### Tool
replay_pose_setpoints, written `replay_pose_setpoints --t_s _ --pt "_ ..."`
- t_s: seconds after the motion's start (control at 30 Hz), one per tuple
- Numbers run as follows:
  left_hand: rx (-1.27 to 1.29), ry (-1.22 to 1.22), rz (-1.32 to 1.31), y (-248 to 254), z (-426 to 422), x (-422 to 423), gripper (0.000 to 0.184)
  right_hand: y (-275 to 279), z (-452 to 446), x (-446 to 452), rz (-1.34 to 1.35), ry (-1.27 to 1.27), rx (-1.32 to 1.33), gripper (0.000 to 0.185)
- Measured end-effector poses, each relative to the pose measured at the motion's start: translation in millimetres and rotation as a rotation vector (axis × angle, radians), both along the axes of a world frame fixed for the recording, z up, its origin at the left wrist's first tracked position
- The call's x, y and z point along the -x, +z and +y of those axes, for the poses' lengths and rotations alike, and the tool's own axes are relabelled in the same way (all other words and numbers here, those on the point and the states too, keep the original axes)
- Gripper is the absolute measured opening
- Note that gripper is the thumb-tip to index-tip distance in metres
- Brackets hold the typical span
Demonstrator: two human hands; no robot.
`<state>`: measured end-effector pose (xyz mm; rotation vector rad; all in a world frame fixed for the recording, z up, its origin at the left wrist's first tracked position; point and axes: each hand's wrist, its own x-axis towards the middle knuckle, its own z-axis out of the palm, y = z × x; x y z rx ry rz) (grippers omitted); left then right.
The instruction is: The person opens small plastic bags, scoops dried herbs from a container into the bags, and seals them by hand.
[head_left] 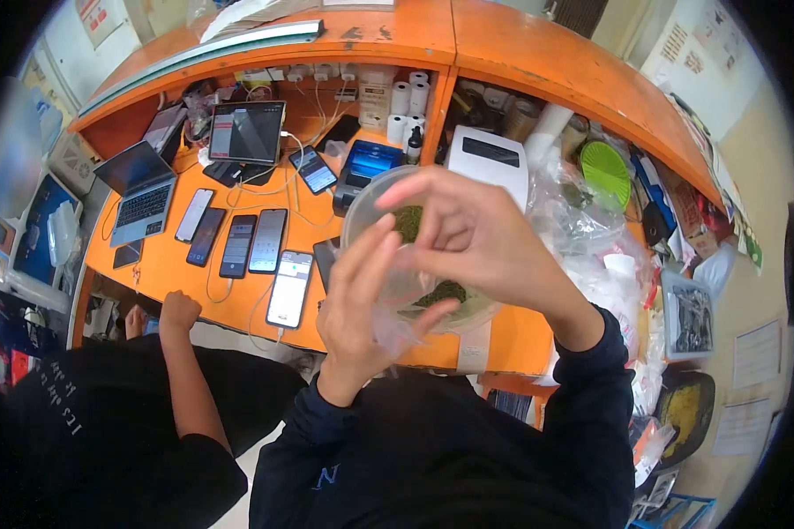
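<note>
A round translucent plastic tub (362,207) with dark green dried herb (408,222) inside stands on the orange desk, partly hidden behind both hands. My left hand (357,304) holds a thin clear plastic bag (395,333) in front of the tub, its fingers bent around it. Over the tub, my right hand (472,231) is closed with thumb and fingers curled towards each other. Whatever lies between its fingertips is too small or blurred to make out. More green herb (441,294) shows below the right hand.
Several phones (288,289), a laptop (143,196) and a tablet (247,132) with cables lie on the left. Behind the tub are a blue-topped printer (370,167) and a white machine (488,163). Plastic bags (582,238) pile up right. A co-worker's arm (190,379) rests by the desk.
</note>
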<state>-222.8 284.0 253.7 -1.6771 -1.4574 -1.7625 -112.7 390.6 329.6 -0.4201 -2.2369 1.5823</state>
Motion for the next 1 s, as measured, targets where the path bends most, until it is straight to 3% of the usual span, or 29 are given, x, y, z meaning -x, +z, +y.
replay_pose_setpoints --t_s 0.03,0.13,0.17,0.23,0.3,0.37,0.47,0.6,0.7,0.77,0.87,1.0 --pt "-0.032 0.015 -0.010 -3 2 0 0.053 0 -4 -1 -0.030 0.046 0.118 0.039" --pt "0.118 0.070 0.038 -10 -7 9 0.068 -12 0 -4 0.120 0.059 0.144 0.030" --pt "0.108 -0.028 -0.168 -9 -9 8 0.070 -20 18 -8 0.163 -0.034 0.008 0.028" --pt "0.087 -0.219 -0.581 -7 -14 4 0.075 -39 54 -9 -0.026 -0.429 -0.552 0.020" --pt "0.021 -0.203 -0.591 -8 -19 13 0.079 -95 88 -13 -0.576 -0.419 -0.854 0.033" --pt "-0.006 -0.155 -0.597 -11 -24 25 0.081 -143 105 -20 -0.835 -0.113 -0.817 0.035" --pt "0.012 -0.064 -0.620 -14 -32 35 0.085 -145 102 -18 -1.031 0.085 -0.332 0.024" --pt "0.132 -0.019 -0.691 -11 -39 36 0.095 -138 96 -36 -0.797 -0.024 -0.532 0.015" --pt "0.201 -0.052 -0.765 -12 -45 38 0.099 -86 65 -59 -0.525 -0.336 -0.824 0.014" --pt "0.240 -0.070 -0.815 -9 -48 36 0.100 -36 33 -82 -0.463 -0.437 -0.881 0.016" --pt "0.214 -0.077 -0.853 -16 -50 42 0.099 1 -4 -109 -0.590 -0.391 -0.975 0.011" --pt "0.263 -0.118 -0.832 -18 -51 45 0.100 -21 -17 -96 -0.607 -0.234 -1.071 0.009"
